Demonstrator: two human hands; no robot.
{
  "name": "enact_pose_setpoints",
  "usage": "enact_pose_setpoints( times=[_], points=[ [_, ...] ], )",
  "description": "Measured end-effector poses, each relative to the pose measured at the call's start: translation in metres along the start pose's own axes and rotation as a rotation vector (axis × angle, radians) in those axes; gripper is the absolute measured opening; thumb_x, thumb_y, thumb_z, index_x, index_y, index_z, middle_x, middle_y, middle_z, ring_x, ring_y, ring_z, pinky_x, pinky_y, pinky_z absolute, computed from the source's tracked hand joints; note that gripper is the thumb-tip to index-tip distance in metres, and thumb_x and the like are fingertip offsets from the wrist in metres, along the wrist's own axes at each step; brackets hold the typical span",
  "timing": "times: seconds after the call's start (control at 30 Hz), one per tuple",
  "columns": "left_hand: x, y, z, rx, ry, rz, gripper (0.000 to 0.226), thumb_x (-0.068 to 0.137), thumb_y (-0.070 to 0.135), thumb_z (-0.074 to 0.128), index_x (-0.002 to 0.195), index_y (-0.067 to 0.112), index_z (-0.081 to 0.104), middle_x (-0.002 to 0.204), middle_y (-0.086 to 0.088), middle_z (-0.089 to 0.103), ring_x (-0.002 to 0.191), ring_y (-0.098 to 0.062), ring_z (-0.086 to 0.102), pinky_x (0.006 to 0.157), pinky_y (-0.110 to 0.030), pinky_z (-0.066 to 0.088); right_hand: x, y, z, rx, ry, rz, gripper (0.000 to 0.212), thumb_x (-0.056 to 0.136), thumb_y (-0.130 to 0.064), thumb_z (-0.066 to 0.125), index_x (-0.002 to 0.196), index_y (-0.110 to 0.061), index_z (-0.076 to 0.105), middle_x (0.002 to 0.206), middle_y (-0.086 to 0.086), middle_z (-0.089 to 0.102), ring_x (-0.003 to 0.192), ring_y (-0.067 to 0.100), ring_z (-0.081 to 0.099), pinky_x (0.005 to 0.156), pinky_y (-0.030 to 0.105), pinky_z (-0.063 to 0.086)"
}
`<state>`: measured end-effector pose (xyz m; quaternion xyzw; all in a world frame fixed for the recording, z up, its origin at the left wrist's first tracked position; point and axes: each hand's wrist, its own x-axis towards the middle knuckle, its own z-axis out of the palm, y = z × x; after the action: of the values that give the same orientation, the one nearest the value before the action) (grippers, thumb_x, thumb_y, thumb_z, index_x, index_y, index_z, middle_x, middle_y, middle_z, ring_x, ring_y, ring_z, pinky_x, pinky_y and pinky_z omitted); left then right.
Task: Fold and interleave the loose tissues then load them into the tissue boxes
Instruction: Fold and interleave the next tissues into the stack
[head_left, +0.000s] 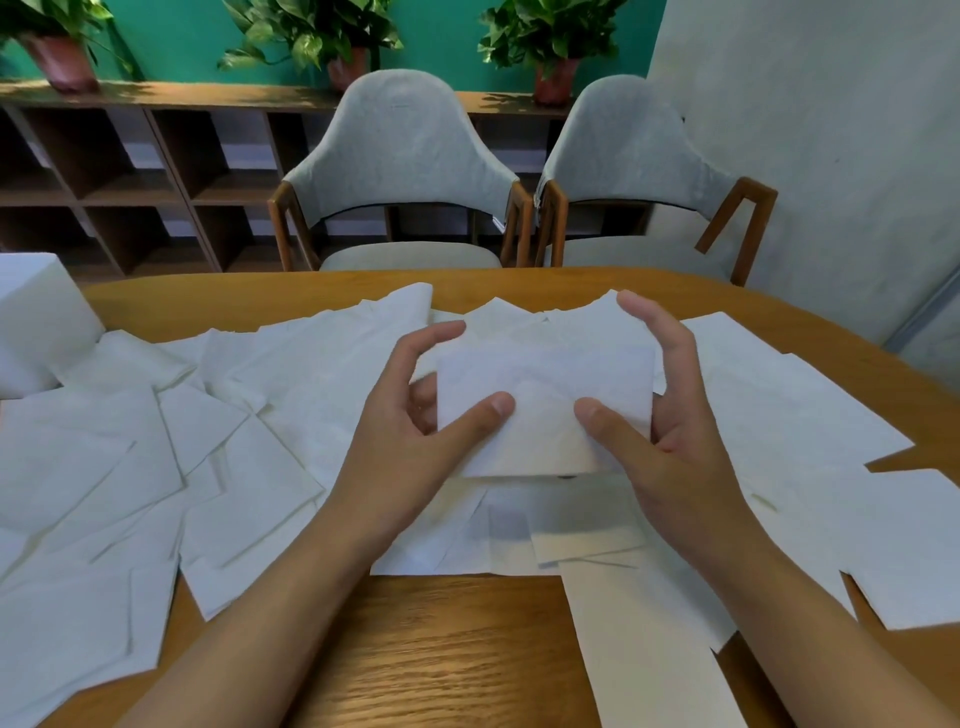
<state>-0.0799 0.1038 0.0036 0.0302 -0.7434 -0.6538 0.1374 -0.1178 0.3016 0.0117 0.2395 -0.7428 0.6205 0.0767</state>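
While thumbs press its near face, the left hand (410, 421) and right hand (675, 421) grip a folded tissue (545, 379), fingers (647, 314) curled round its sides, above loose tissues (156, 467) covering the surface (441, 654); a white block (36, 322) stands far left.

Loose tissues (291, 374) blanket table (447, 649); near edge bare

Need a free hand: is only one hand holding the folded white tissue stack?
No, left hand and right hand both pinch the folded white tissue stack, thumbs on front.

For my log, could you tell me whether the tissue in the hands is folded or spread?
Folded: the tissue is a compact rectangle, held by left hand and right hand, smaller than the loose sheets.
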Motion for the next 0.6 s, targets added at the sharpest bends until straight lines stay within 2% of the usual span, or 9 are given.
enact_pose_setpoints(
  times=[0.07, 0.17, 0.27, 0.37, 0.47, 0.6],
  points=[
    [-0.002, 0.004, -0.001, -0.099, -0.045, -0.004, 0.062, 0.089, 0.021, 0.078, 0.142, 0.038, 0.051, 0.105, 0.012, 0.079, 0.094, -0.009, 0.077, 0.076, -0.027, 0.064, 0.001, -0.001, -0.006, -0.021, -0.035, 0.012, 0.047, 0.094, -0.021, 0.064, 0.132, -0.047, 0.053, 0.13, -0.044, 0.048, 0.117, -0.006, 0.054, 0.079, 0.016, 0.054],
    [0.0, 0.001, -0.001, -0.104, -0.03, 0.093, 0.069, 0.085, 0.013, 0.081, 0.144, 0.032, 0.049, 0.104, 0.001, 0.081, 0.093, -0.019, 0.079, 0.075, -0.031, 0.064, 0.002, 0.003, -0.013, -0.045, -0.113, 0.043, 0.028, 0.094, -0.008, 0.065, 0.109, -0.028, 0.077, 0.111, -0.023, 0.072, 0.108, -0.004, 0.063, 0.082, 0.009, 0.047],
    [0.004, -0.011, 0.002, -0.058, 0.074, 0.14, 0.068, 0.085, 0.014, 0.082, 0.143, 0.031, 0.05, 0.097, -0.003, 0.078, 0.087, -0.022, 0.077, 0.075, -0.032, 0.064, 0.005, 0.006, -0.016, -0.096, -0.006, 0.069, 0.032, 0.095, -0.002, 0.063, 0.107, -0.028, 0.077, 0.107, -0.029, 0.072, 0.111, -0.01, 0.06, 0.087, 0.004, 0.043],
    [0.005, -0.026, 0.001, 0.197, 0.124, 0.319, 0.05, 0.088, 0.019, 0.083, 0.129, 0.026, 0.056, 0.103, 0.009, 0.07, 0.097, -0.018, 0.07, 0.079, -0.027, 0.057, 0.011, 0.013, -0.02, -0.161, 0.13, 0.09, 0.033, 0.097, -0.008, 0.062, 0.108, -0.037, 0.074, 0.107, -0.039, 0.067, 0.11, -0.017, 0.055, 0.084, -0.002, 0.04],
    [0.006, -0.039, 0.002, 0.528, -0.043, 0.55, 0.033, 0.087, 0.018, 0.082, 0.115, 0.023, 0.066, 0.117, 0.01, 0.064, 0.114, -0.012, 0.061, 0.091, -0.031, 0.051, 0.016, 0.02, -0.022, -0.184, 0.207, 0.143, 0.029, 0.099, -0.017, 0.061, 0.106, -0.043, 0.073, 0.107, -0.044, 0.062, 0.109, -0.022, 0.05, 0.084, -0.003, 0.039],
    [0.006, -0.052, 0.008, 0.664, -0.271, 0.591, 0.029, 0.09, 0.038, 0.073, 0.119, 0.031, 0.069, 0.15, 0.012, 0.052, 0.145, -0.008, 0.043, 0.112, -0.037, 0.043, 0.021, 0.027, -0.025, -0.195, 0.27, 0.193, 0.027, 0.1, -0.02, 0.06, 0.107, -0.043, 0.072, 0.106, -0.046, 0.058, 0.107, -0.025, 0.046, 0.099, 0.01, 0.036]
  ],
)
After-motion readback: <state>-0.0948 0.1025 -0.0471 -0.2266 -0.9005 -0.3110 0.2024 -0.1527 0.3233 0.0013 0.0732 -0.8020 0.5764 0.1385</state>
